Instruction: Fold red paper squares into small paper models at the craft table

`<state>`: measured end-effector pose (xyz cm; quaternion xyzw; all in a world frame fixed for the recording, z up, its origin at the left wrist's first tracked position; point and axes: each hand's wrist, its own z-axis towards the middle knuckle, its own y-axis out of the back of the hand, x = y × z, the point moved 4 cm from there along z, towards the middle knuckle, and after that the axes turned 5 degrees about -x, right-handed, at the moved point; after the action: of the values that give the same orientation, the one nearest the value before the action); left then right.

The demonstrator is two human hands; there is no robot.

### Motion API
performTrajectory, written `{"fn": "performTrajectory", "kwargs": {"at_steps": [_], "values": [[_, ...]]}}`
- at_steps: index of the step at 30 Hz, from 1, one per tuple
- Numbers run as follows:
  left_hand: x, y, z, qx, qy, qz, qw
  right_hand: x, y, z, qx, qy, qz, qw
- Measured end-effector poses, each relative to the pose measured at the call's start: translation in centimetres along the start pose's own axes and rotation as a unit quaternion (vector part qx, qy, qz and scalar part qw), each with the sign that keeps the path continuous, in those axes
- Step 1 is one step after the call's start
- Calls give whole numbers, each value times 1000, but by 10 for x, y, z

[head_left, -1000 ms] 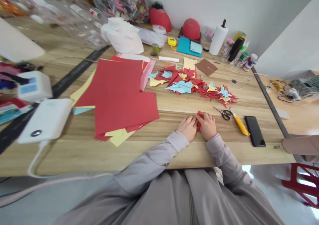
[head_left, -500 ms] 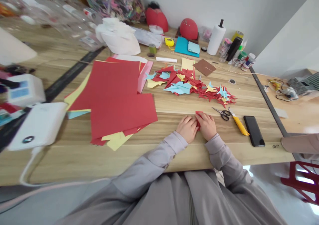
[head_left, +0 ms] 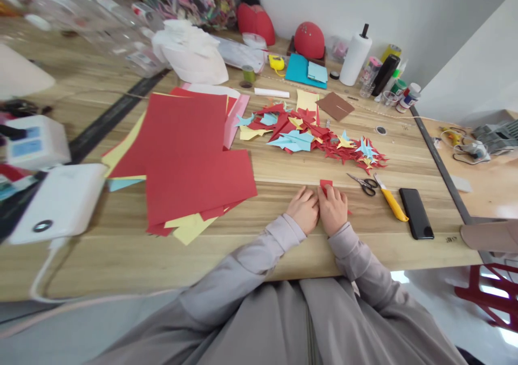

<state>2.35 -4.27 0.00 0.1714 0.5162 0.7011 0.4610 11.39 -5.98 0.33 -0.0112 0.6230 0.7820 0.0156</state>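
A small folded piece of red paper (head_left: 326,183) lies on the table under my fingers, mostly covered by them. My right hand (head_left: 333,209) is closed over it from above, and a red tip pokes out beside the palm. Against it, my left hand (head_left: 304,211) has its fingers bent and pressed together at the paper's left side; its fingertips are partly hidden. To the right lie black-handled scissors (head_left: 367,186) and a yellow utility knife (head_left: 393,204). Beyond my hands is a pile of folded red, blue and yellow paper shapes (head_left: 297,140).
Large red sheets (head_left: 190,155) are stacked over yellow, pink and blue ones at left. A black phone (head_left: 416,213) rests at right. Further back stand a white roll (head_left: 356,60) and several bottles. A white power bank (head_left: 60,203) with a cable sits at far left.
My right hand has shifted slightly and turned over the red paper; more of the paper shows above its fingers, and a red tip now shows at its right. The view has moved slightly.
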Motion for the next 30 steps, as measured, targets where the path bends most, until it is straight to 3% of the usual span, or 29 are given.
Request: {"fn": "performTrajectory", "kwargs": {"at_steps": [17, 26, 30], "values": [[-5, 1, 2, -22, 2, -5, 1000, -9, -2, 30, 29, -29, -20, 999], [11, 9, 5, -74, 25, 37, 996, -33, -3, 12, 20, -40, -5, 999], [18, 16, 5, -88, 46, 55, 994, -31, 2, 4, 9, -35, -23, 999]]}}
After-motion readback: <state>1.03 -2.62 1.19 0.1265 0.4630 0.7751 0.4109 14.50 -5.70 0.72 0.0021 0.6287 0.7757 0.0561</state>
